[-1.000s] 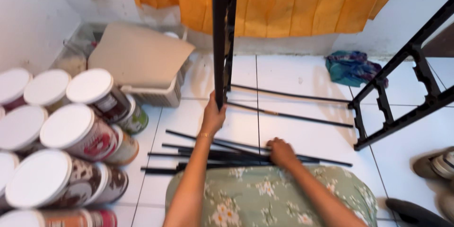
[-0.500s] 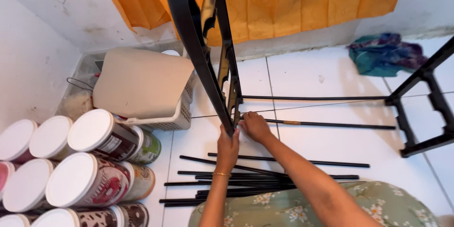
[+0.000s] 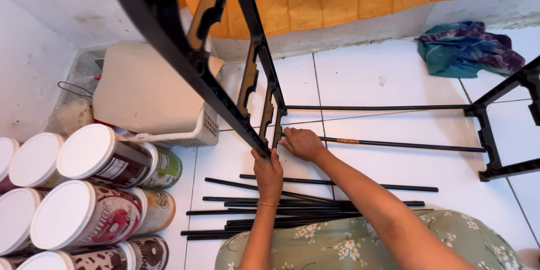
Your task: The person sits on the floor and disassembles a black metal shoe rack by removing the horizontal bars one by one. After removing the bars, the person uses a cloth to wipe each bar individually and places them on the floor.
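While the left hand (image 3: 268,171) grips the foot of a black ladder-like metal frame (image 3: 185,50) tilted over the white tiled floor (image 3: 382,79), right hand (image 3: 302,143) closed on a thin black rod (image 3: 405,145) at the frame's base, loose rods (image 3: 270,214) beside the knees.

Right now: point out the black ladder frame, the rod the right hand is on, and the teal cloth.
black ladder frame (image 3: 185,59), head view, on its near side rail.
rod (image 3: 405,145), head view, mid-shaft, right of the hand.
right hand (image 3: 302,143), head view, back of hand.
teal cloth (image 3: 467,48), head view, centre of the crumpled heap.
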